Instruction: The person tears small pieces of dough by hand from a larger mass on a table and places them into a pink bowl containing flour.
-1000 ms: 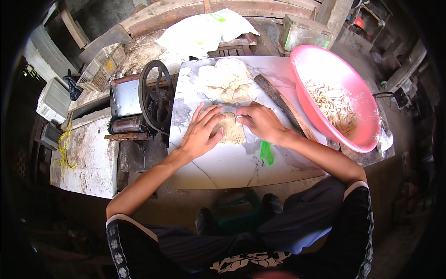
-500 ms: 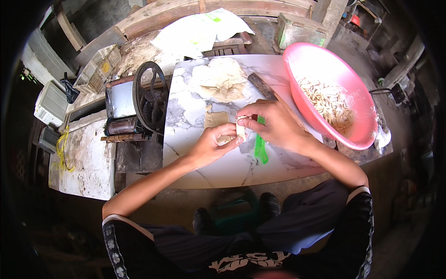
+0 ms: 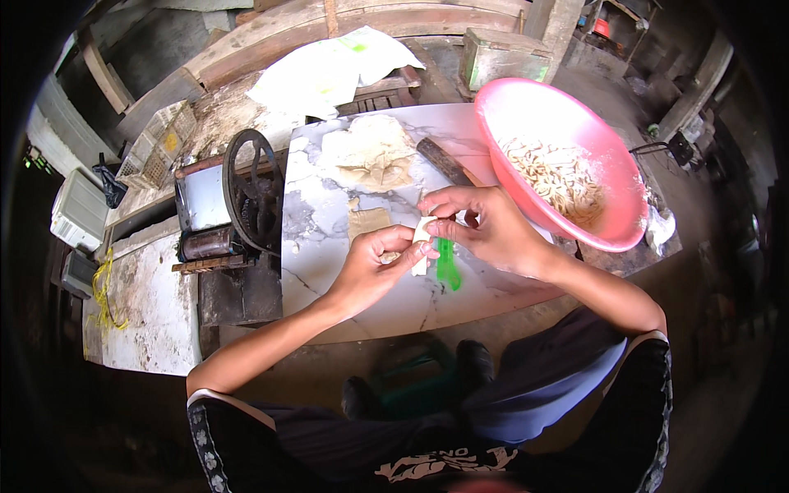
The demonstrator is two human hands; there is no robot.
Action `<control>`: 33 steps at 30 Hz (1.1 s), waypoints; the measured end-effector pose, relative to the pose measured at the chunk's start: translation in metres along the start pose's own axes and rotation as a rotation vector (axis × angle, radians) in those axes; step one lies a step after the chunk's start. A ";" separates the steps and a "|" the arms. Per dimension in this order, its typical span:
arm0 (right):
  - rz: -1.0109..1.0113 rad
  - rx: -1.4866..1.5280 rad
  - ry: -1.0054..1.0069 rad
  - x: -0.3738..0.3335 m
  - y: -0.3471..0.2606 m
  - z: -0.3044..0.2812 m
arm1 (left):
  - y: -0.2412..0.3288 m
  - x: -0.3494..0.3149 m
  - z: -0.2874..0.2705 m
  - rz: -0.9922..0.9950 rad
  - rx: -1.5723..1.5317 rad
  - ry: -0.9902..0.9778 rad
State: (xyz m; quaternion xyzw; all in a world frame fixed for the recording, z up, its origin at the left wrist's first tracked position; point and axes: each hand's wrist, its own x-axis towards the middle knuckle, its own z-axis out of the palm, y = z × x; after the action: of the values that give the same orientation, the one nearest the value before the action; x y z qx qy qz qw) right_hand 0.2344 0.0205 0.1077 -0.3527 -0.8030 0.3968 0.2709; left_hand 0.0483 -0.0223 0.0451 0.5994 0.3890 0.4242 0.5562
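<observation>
Above the near half of a marble-patterned table (image 3: 362, 320), a small pale strip of dough (image 3: 423, 232) is pinched between my two hands. My left hand (image 3: 367, 264) has it between thumb and fingertips, and its lower end hangs below them. From the other side, my right hand (image 3: 503, 234) grips the upper end with thumb and index finger. Just under the right hand lies a bright green plastic tool (image 3: 448, 269), its upper part hidden. Left of the strip, a flat cut piece of dough (image 3: 369, 220) lies partly behind my left fingers. Farther back spreads a larger floury dough sheet (image 3: 374, 156).
A pink basin (image 3: 629, 234) of thin dough pieces (image 3: 555, 177) stands at the table's right edge. Near it lies a dark wooden rod (image 3: 444, 161). To the left is a roller machine (image 3: 205, 201) with a large handwheel (image 3: 253, 189). A white sack (image 3: 329, 70) lies behind.
My fingers have shifted along the dough strip, and more of it shows below my left fingertips. My right hand has turned slightly. The whole view has moved a little.
</observation>
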 end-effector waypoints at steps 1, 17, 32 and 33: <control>0.021 0.034 0.015 -0.002 0.001 0.000 | -0.002 0.001 0.000 0.007 -0.023 -0.007; -0.109 -0.010 0.350 -0.012 0.013 0.007 | 0.032 0.012 -0.001 0.088 0.119 -0.040; -0.136 0.145 0.665 -0.015 0.024 -0.026 | 0.044 0.084 0.022 0.218 0.046 -0.103; -0.117 0.149 0.636 -0.015 0.024 -0.027 | 0.043 0.088 0.025 0.220 0.049 -0.111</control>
State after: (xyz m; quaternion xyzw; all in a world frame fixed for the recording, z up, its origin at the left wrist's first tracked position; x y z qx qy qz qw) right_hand 0.2714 0.0309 0.1002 -0.3911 -0.6659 0.3083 0.5555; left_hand 0.1010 0.0483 0.0938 0.6746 0.2998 0.4393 0.5120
